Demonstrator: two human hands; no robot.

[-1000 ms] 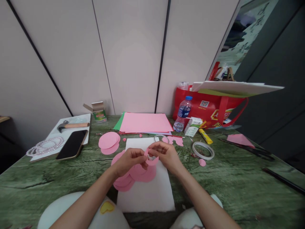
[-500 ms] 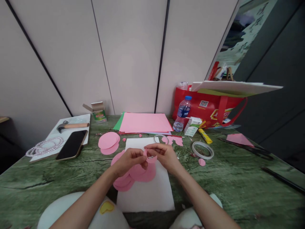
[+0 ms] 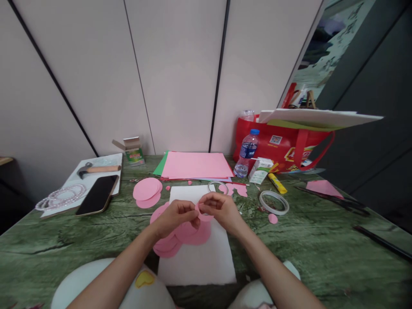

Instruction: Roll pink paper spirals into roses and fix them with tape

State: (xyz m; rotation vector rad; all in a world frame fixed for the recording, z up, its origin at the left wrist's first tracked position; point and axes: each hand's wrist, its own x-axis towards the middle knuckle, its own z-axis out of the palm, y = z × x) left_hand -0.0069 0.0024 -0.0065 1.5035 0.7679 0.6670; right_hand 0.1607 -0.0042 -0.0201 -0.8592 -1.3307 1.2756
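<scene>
Between my two hands is a small curved strip of pink paper [image 3: 204,217]. My left hand [image 3: 180,216] pinches its left end with thumb and fingers. With bent fingers pressed together, my right hand [image 3: 222,209] grips it from the other side. Both hands hover over a white sheet [image 3: 199,270] on the green table. Overlapping pink paper circles [image 3: 167,246] lie on that sheet, partly hidden by my left hand. Another pile of pink circles [image 3: 146,191] rests to the left, beyond my left hand.
Tape rolls [image 3: 274,202], a glue stick [image 3: 277,183], a water bottle [image 3: 247,153] and a red bag [image 3: 273,141] stand or lie to the right, with scissors [image 3: 341,199] farther out. Coloured paper [image 3: 197,165] lies at the back. A phone [image 3: 97,195] and hammer [image 3: 99,169] are left.
My right fingers have shifted slightly and closed in over the pink strip, covering its upper part. My left hand has hardly moved.
</scene>
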